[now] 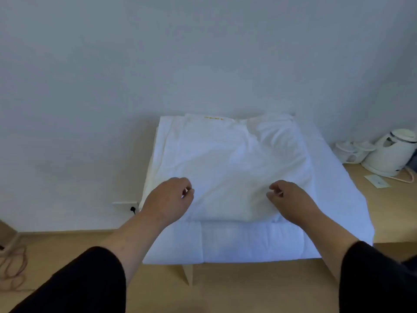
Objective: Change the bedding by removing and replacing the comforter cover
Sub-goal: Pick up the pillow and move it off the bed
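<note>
Plain pale wall behind. Light wooden floor below. Wall socket low at left, plug inserted. Wooden desk at right, bearing white kettle. Dim, cool light.

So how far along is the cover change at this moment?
Early. A folded white cover lies stacked on a folded quilted comforter on the wooden table. The left hand and right hand, fingers loosely curled, are at the cover's near edge. Unfolding and fitting it remain.

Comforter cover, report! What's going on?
Both hands, left hand and right hand, over folded comforter cover, fingers curled, holding nothing. Nothing blocking.
</note>
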The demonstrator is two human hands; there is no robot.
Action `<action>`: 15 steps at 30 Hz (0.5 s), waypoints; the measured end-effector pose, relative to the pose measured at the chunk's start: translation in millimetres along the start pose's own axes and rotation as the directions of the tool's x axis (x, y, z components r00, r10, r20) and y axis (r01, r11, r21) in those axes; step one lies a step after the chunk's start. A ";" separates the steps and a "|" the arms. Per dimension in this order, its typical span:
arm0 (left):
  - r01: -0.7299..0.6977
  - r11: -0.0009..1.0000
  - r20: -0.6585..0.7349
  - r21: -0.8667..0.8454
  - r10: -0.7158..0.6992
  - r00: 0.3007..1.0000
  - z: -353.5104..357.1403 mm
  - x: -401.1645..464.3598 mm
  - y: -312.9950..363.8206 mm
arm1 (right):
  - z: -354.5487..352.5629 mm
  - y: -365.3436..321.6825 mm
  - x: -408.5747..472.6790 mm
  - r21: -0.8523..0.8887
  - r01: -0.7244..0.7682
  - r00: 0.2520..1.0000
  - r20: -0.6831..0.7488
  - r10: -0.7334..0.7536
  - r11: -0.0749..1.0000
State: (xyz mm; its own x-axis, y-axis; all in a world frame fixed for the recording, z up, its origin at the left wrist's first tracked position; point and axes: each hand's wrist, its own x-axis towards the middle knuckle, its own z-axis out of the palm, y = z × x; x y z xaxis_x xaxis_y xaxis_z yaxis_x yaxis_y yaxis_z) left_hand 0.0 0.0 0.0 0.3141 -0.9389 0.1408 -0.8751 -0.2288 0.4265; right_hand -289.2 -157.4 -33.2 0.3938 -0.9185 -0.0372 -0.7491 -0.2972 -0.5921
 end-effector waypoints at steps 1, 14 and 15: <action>-0.038 0.999 -0.002 0.028 0.038 0.999 3.0 17.7 -2.1 | 5.4 -0.4 9.3 -0.044 -0.015 1.000 -0.010 0.014 0.999; -0.663 0.681 0.325 0.312 0.579 0.748 66.4 241.0 -18.2 | 25.4 3.6 91.0 -0.372 -0.439 0.881 -0.354 0.313 0.818; -0.656 0.679 0.327 0.331 0.569 0.754 72.0 250.3 -20.5 | 26.5 6.1 93.3 -0.396 -0.446 0.881 -0.350 0.317 0.803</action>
State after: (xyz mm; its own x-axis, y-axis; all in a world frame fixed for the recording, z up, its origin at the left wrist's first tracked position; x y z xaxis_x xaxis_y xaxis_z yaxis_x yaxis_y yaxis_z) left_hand 70.0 -248.9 -37.9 -0.3817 -0.9226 0.0565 -0.9217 0.3753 -0.0984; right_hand -243.0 -237.9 -61.6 -0.0771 -0.9952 0.0611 -0.9878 0.0679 -0.1400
